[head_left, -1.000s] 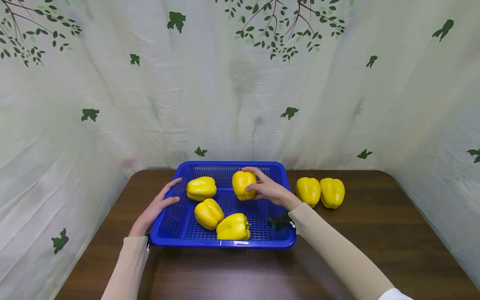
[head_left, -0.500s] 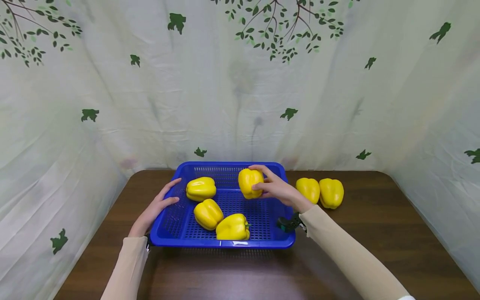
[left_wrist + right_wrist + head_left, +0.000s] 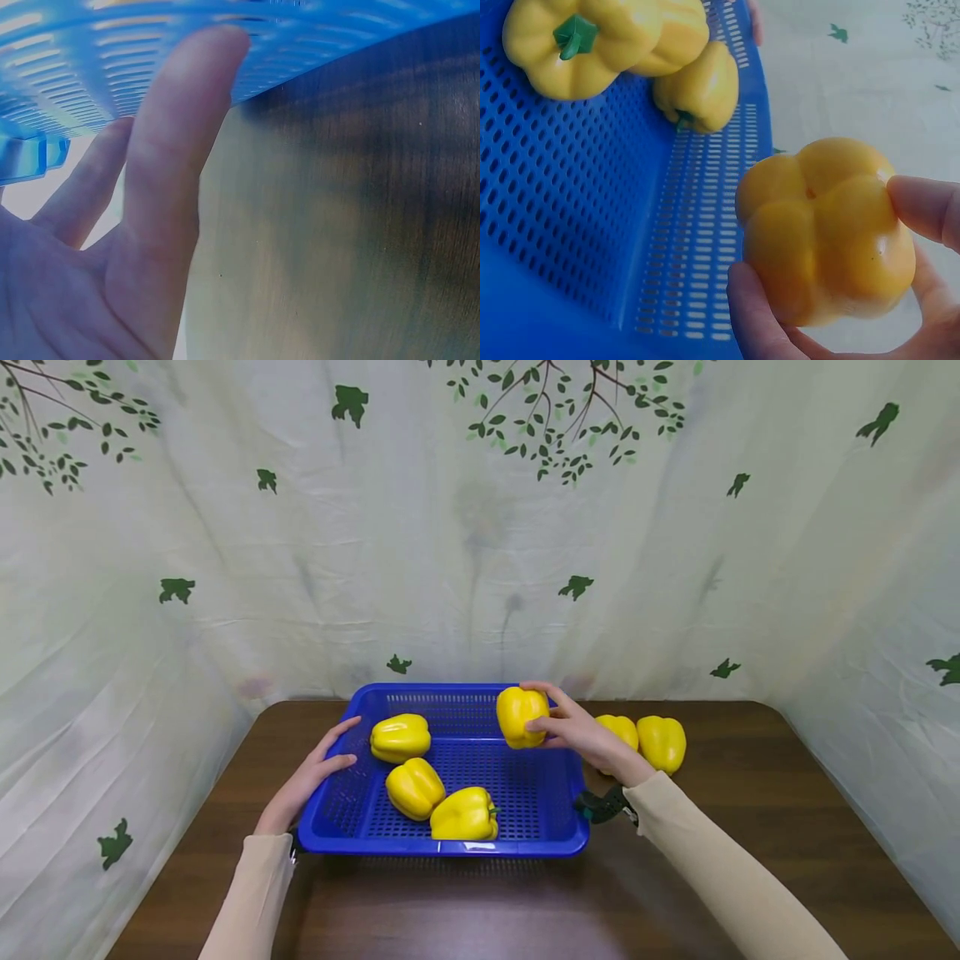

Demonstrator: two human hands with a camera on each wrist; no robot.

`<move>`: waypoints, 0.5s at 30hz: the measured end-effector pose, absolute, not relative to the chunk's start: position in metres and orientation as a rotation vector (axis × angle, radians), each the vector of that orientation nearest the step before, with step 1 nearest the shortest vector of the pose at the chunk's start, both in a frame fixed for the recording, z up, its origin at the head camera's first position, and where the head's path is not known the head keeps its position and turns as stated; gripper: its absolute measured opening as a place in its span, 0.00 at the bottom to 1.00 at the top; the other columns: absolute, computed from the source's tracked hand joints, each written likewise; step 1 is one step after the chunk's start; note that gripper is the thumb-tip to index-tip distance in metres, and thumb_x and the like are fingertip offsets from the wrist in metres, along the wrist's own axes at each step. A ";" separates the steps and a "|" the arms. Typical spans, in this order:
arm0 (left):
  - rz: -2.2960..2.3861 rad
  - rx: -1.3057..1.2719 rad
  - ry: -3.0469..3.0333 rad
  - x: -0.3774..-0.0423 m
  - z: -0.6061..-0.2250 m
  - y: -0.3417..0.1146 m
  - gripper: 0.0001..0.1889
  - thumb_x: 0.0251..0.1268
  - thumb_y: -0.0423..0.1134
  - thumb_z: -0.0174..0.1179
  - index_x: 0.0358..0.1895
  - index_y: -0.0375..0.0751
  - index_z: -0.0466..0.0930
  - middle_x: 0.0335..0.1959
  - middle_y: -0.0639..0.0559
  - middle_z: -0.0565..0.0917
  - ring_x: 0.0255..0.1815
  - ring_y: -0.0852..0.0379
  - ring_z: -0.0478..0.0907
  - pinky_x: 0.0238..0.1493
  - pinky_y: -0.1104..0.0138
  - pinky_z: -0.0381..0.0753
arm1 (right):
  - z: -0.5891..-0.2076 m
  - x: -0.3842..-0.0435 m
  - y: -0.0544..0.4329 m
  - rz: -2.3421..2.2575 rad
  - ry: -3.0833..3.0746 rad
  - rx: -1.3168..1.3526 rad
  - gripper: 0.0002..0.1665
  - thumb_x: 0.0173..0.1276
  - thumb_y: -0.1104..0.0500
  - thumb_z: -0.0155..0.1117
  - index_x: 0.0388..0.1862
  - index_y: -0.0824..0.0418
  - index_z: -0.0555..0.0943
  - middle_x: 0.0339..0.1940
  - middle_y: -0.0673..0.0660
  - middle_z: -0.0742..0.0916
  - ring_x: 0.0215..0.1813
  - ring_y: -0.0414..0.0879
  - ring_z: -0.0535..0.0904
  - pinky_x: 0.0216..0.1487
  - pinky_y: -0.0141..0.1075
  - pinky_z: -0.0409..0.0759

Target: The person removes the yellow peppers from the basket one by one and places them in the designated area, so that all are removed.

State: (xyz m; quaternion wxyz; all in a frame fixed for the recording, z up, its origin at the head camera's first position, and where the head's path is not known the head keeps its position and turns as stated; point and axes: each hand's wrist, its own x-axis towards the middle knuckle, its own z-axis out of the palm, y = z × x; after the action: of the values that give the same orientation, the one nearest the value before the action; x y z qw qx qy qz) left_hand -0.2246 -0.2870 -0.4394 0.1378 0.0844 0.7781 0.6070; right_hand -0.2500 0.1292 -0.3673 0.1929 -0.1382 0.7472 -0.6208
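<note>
My right hand (image 3: pixel 585 733) grips a yellow bell pepper (image 3: pixel 517 717) above the back right part of a blue plastic basket (image 3: pixel 442 847). In the right wrist view, the lobed bottom of this bell pepper (image 3: pixel 825 232) faces the camera, with thumb and fingers around its sides. My left hand (image 3: pixel 307 781) rests against the basket's left side, its fingers fairly straight. The left wrist view has the thumb and a finger (image 3: pixel 165 150) against the slotted basket wall (image 3: pixel 120 60). Three yellow bell peppers (image 3: pixel 416 788) lie inside the basket, toward its left and front.
Two more yellow bell peppers (image 3: pixel 662 743) stand on the brown wooden table (image 3: pixel 765 827) right of the basket; my right hand partly hides the nearer one. A pale curtain (image 3: pixel 420 543) with printed leaves hangs behind the table and along both sides.
My right hand has moved right and slightly up with the bell pepper, from over the basket's middle to near its back right corner. The left hand stays in place.
</note>
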 end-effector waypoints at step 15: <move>1.795 0.251 2.187 -0.223 -0.438 -0.286 0.32 0.75 0.44 0.45 0.76 0.60 0.43 0.75 0.41 0.43 0.61 0.29 0.64 0.50 0.46 0.76 | -0.361 -0.243 0.165 -1.821 2.114 -0.387 0.36 0.72 0.60 0.57 0.74 0.49 0.55 0.61 0.72 0.68 0.55 0.60 0.73 0.53 0.46 0.76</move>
State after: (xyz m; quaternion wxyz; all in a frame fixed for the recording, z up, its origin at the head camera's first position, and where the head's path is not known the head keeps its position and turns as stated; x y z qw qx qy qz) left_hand -0.2225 -0.2857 -0.4379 0.1500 0.0875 0.7611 0.6249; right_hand -0.2432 0.1652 -0.3609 0.1617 -0.1356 0.7405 -0.6381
